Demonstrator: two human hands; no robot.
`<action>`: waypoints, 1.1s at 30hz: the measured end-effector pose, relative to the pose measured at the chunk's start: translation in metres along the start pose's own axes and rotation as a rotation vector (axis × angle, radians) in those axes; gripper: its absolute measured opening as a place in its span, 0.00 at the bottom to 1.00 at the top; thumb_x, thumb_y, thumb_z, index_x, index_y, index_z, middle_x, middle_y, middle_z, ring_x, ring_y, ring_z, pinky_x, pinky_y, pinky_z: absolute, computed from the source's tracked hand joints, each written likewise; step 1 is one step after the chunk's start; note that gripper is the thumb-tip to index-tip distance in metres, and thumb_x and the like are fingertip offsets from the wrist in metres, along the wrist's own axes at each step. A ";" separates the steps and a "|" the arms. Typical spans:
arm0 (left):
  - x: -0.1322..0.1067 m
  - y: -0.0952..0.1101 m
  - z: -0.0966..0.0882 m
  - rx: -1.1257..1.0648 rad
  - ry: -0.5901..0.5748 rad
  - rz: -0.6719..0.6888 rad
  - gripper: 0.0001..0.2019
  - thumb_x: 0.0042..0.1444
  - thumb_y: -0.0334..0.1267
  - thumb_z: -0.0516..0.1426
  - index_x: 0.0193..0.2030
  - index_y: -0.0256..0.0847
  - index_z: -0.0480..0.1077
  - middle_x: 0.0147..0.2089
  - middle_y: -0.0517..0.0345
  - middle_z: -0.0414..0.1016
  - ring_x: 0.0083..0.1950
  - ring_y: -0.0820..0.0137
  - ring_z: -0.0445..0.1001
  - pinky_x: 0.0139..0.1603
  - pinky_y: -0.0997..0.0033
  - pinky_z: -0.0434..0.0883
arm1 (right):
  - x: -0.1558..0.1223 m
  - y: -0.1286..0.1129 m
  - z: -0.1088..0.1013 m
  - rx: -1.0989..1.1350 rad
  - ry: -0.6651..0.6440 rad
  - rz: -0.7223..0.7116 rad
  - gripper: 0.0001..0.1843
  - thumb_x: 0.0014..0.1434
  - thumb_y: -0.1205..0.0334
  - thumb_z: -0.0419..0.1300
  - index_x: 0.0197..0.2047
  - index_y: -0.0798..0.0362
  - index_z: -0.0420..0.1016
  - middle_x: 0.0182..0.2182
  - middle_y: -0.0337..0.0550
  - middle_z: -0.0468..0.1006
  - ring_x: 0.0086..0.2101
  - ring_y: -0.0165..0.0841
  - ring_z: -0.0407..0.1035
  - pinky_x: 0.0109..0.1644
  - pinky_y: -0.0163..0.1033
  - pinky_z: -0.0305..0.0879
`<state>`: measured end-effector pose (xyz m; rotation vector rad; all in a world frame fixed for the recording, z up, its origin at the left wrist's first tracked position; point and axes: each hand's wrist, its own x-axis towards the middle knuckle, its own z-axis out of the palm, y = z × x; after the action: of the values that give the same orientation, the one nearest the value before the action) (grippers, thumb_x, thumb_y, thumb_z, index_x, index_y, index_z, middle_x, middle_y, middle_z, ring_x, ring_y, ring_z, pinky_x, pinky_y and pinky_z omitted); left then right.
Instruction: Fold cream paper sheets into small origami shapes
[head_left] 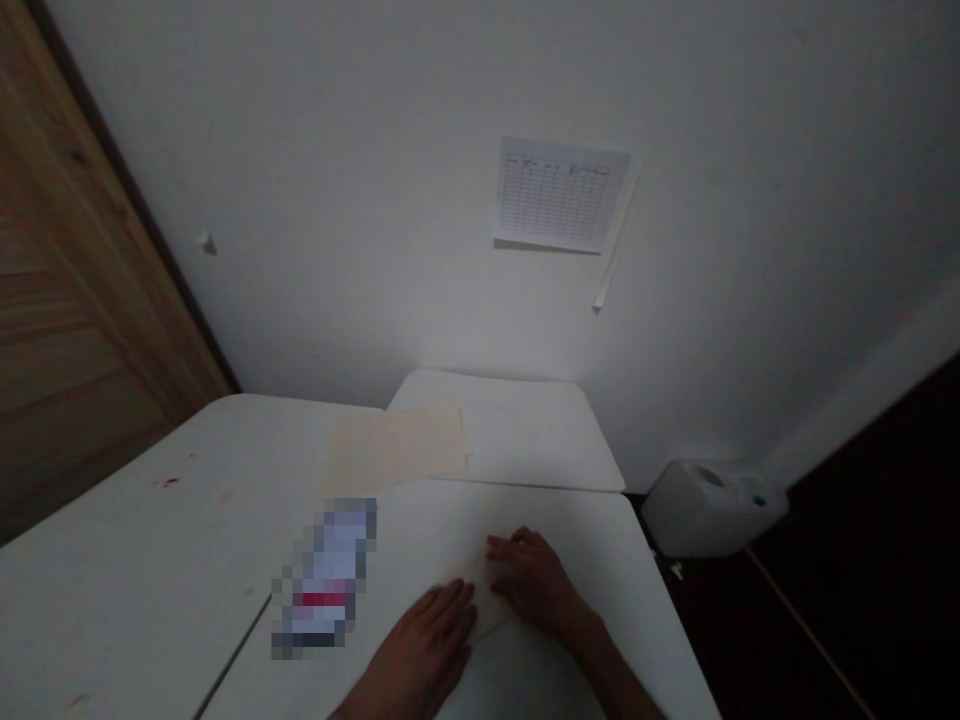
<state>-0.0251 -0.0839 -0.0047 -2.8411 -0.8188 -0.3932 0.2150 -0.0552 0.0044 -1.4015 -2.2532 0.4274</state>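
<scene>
A small piece of pale cream paper (489, 598) lies on the white table (585, 660) between my two hands. My left hand (431, 635) rests flat over its left side, with the fingers close together and stretched out. From the right, my right hand (538, 583) reaches over the paper's other side, thumb and fingers apart and slightly bent, the tips at the paper. Both hands cover part of the sheet, so its full outline is hidden. Farther back on the table is a larger stack or sheet of the same cream paper (397, 447) with an uneven right edge.
A pixelated, blurred item (330, 575) lies left of my hands. Other white tabletops adjoin, one with red marks (169, 483). A printed sheet (562, 195) hangs on the wall behind. On the dark floor at right stands a white plastic jug (712, 510). Wooden panelling (90, 250) is at left.
</scene>
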 end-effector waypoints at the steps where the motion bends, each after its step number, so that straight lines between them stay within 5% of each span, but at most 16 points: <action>1: 0.000 0.001 0.002 0.013 0.010 -0.009 0.20 0.64 0.38 0.52 0.62 0.43 0.63 0.64 0.52 0.66 0.63 0.60 0.66 0.59 0.60 0.69 | -0.003 0.000 0.002 0.005 0.023 -0.009 0.17 0.56 0.67 0.62 0.49 0.47 0.76 0.52 0.38 0.76 0.48 0.37 0.67 0.58 0.42 0.59; 9: 0.000 0.012 0.009 0.078 0.086 -0.082 0.16 0.64 0.40 0.52 0.57 0.43 0.68 0.59 0.51 0.72 0.58 0.58 0.72 0.54 0.60 0.72 | -0.050 -0.018 0.000 -0.060 0.046 -0.048 0.18 0.54 0.67 0.61 0.49 0.47 0.74 0.54 0.38 0.74 0.54 0.36 0.64 0.61 0.41 0.57; 19: 0.008 0.015 0.014 0.009 0.228 -0.128 0.14 0.67 0.33 0.46 0.45 0.41 0.72 0.42 0.56 0.81 0.45 0.65 0.79 0.47 0.64 0.77 | -0.043 -0.016 0.013 -0.125 0.075 -0.108 0.09 0.62 0.70 0.58 0.41 0.47 0.75 0.47 0.39 0.78 0.44 0.37 0.68 0.50 0.42 0.65; 23: -0.001 0.005 0.011 -0.004 0.233 -0.143 0.14 0.65 0.44 0.51 0.51 0.41 0.71 0.50 0.53 0.79 0.49 0.62 0.78 0.48 0.63 0.77 | -0.044 -0.013 0.015 -0.116 0.103 -0.097 0.07 0.62 0.68 0.59 0.39 0.47 0.76 0.44 0.37 0.79 0.40 0.35 0.68 0.47 0.40 0.66; 33: -0.020 -0.004 0.021 -0.026 0.283 -0.219 0.13 0.66 0.37 0.50 0.49 0.44 0.74 0.48 0.58 0.80 0.51 0.64 0.77 0.51 0.65 0.77 | -0.052 -0.009 0.016 -0.106 0.180 -0.020 0.10 0.66 0.63 0.55 0.40 0.45 0.78 0.37 0.40 0.82 0.34 0.35 0.69 0.40 0.39 0.66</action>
<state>-0.0393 -0.0858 -0.0302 -2.6378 -1.0701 -0.8177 0.2199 -0.1062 -0.0160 -1.4078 -2.1685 0.1698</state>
